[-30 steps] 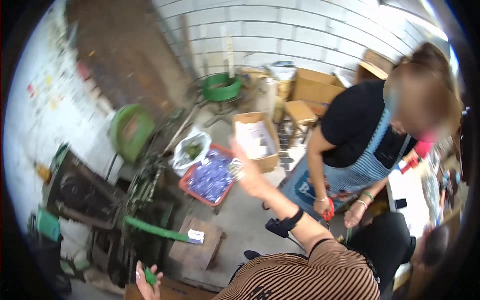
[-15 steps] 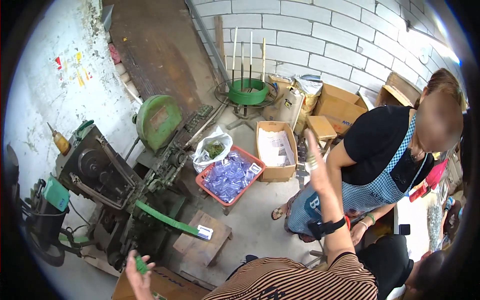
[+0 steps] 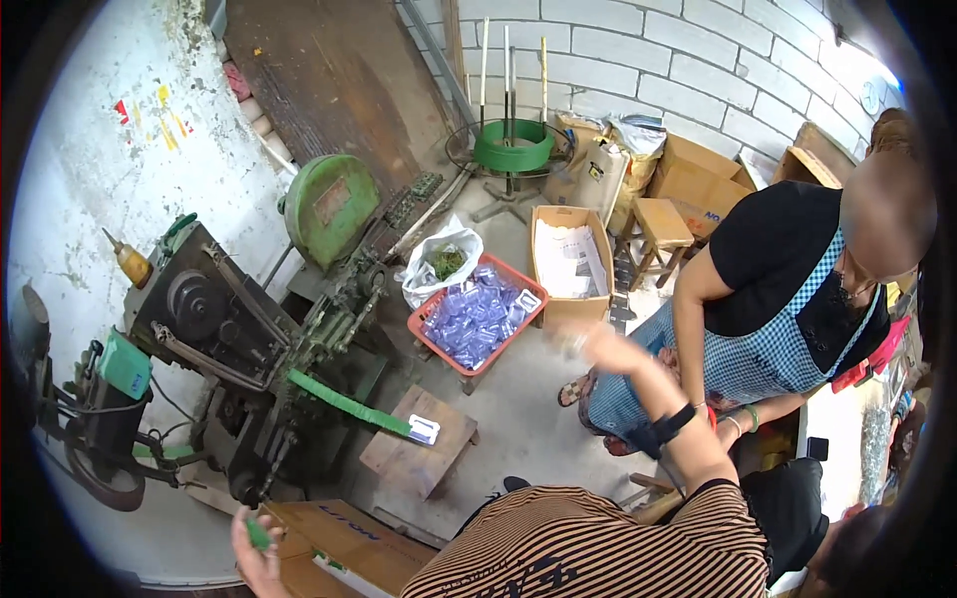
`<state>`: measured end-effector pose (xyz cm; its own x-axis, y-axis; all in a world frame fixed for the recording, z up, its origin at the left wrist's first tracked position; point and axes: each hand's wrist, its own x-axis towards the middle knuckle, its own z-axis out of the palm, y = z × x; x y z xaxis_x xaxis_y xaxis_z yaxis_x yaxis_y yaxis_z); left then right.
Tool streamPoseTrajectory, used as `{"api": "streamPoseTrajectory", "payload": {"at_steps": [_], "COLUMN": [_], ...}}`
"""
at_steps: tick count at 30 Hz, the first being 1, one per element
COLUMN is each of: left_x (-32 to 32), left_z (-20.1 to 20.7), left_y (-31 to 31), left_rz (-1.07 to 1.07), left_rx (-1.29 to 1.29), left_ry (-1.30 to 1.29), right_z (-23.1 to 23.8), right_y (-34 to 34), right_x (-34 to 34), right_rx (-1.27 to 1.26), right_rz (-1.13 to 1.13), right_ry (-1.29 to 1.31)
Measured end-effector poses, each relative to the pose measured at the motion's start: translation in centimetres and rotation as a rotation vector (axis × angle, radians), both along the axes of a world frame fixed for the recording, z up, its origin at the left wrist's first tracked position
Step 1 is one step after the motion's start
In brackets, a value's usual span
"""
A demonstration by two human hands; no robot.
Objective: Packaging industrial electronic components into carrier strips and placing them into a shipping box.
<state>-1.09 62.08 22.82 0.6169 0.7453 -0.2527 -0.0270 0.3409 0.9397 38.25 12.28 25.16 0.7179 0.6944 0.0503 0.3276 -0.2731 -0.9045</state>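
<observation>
At the lower left, my left hand [image 3: 253, 566] is closed around a small green piece [image 3: 259, 535] whose exact kind I cannot make out. It is beside an open cardboard box [image 3: 344, 528] at the foot of the machine. My right hand [image 3: 583, 344] hangs in the air over the floor, in front of the red basket, its fingers smeared by motion. A dark band circles that wrist. From the green machine [image 3: 334, 214] a green strip [image 3: 344, 406] runs down to a white-and-purple packet [image 3: 424, 429] on a low wooden stool [image 3: 419, 464].
Clear purplish packets fill a red basket [image 3: 446, 359], with a white plastic bag [image 3: 424, 271] at its rim. Behind stand a carton with papers [image 3: 570, 261] and a green reel stand [image 3: 513, 149]. A person in a checked apron [image 3: 738, 369] stands at the right; another is lower right.
My right hand has come down and to the left from its upright, raised pose. My left hand stays low beside the box, still with green in it. The view has shifted slightly.
</observation>
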Motion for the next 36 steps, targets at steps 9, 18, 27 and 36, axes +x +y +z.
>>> {"api": "streamPoseTrajectory", "payload": {"at_steps": [9, 18, 27, 36], "left_x": [4.7, 19.2, 21.6, 13.3], "left_z": [-10.3, -7.5, -8.4, -8.9], "left_y": [-9.6, -17.8, -18.4, -16.2], "left_rz": [-0.21, -0.523, -0.551, 0.063], "left_rx": [-0.482, -0.316, -0.355, -0.375], "left_ry": [0.135, 0.102, 0.07, 0.06], "right_z": [-14.2, -8.4, -13.1, -15.0], "right_y": [5.2, 9.9, 9.5, 20.4], "right_x": [-8.2, -7.5, 5.9, 11.7], "right_rx": [-0.539, -0.098, -0.208, -0.183], "right_rz": [0.445, 0.179, -0.084, 0.171], "right_ry": [0.151, 0.233, -0.037, -0.114]}}
